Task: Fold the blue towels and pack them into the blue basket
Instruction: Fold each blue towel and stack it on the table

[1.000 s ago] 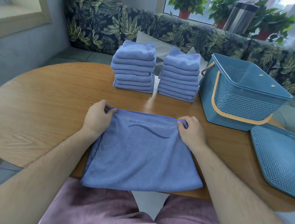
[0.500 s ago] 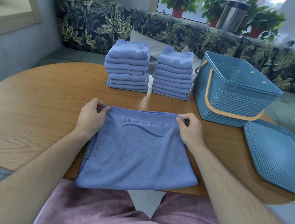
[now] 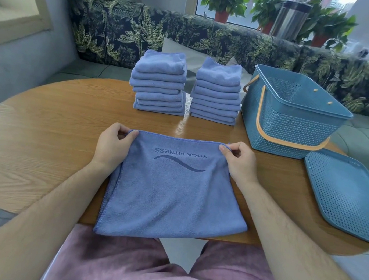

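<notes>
A blue towel [image 3: 170,189] lies flat at the lower centre of the frame on a wooden table [image 3: 47,133], its near edge hanging just over the table's rim. The print on it, "YOGA FITNESS" above a wavy line, reads upside down from this view. The left hand [image 3: 112,147] pinches the towel's far left corner between thumb and curled fingers, and the right hand [image 3: 239,162] pinches the far right corner in the same way (both corners are lifted a little off the wood).

Beyond the towel, at upper centre, two stacks of folded towels stand side by side: the left stack [image 3: 160,82] and the right stack [image 3: 217,93], close together but apart. Just right of them sits the blue basket [image 3: 291,119], with perforated walls and an orange handle folded down against its side; no towel shows inside it. At the right edge of the frame a perforated blue lid [image 3: 347,194] lies flat on the table, near the basket. A leaf-patterned bench [image 3: 121,29] runs behind the table.
</notes>
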The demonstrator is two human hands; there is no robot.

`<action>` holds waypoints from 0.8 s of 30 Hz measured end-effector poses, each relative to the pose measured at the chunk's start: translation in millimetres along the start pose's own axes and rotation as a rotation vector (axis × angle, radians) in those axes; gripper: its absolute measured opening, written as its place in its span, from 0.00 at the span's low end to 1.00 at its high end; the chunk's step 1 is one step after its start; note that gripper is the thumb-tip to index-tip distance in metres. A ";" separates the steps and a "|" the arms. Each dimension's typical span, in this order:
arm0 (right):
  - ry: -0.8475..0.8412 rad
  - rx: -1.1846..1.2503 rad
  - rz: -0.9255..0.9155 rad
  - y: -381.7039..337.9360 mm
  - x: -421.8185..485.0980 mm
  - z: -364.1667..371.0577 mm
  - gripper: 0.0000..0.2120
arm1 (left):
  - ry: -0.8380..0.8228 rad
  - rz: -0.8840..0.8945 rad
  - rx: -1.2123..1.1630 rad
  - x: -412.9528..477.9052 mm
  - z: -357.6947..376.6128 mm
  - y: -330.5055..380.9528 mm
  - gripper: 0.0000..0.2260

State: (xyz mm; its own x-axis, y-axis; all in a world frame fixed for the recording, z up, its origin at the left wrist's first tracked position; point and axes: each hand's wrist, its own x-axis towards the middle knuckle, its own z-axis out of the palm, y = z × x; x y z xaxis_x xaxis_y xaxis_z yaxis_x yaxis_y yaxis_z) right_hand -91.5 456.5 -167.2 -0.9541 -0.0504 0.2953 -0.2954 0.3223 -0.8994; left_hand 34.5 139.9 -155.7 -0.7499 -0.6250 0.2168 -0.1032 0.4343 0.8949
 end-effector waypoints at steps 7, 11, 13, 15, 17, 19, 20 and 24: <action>-0.007 0.002 0.000 -0.9 -0.1 0.0 0.12 | -0.014 -0.013 -0.005 0.5 -0.3 -1.1 0.08; 0.003 0.002 -0.008 -2.2 -1.1 -1.6 0.13 | -0.012 -0.014 -0.024 1.4 -1.2 -0.2 0.08; 0.000 -0.002 -0.012 -4.6 -1.4 -1.8 0.12 | -0.009 -0.021 -0.068 1.8 -2.7 -0.2 0.07; -0.025 0.010 0.003 -5.7 -2.0 -3.6 0.12 | -0.016 -0.021 -0.119 2.7 -5.5 0.0 0.06; -0.069 -0.011 0.018 -6.9 -1.9 -9.2 0.08 | -0.036 -0.003 -0.119 5.8 -10.9 3.1 0.05; -0.111 -0.059 0.014 -13.9 2.3 -19.3 0.04 | -0.079 0.040 -0.059 10.6 -17.4 13.7 0.06; -0.128 -0.078 0.011 -21.3 6.6 -25.0 0.03 | -0.096 0.072 -0.013 14.4 -20.6 21.4 0.07; -0.156 -0.106 -0.022 -66.8 35.2 -48.1 0.04 | -0.155 0.198 0.199 32.4 -34.9 56.6 0.04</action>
State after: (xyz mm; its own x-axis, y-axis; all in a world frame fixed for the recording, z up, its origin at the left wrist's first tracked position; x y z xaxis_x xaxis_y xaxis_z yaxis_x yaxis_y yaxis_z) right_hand -103.0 478.7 -81.3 -0.9461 -0.2019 0.2533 -0.3171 0.4172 -0.8517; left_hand 27.2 121.6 -84.4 -0.8571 -0.4165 0.3032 -0.0603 0.6656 0.7439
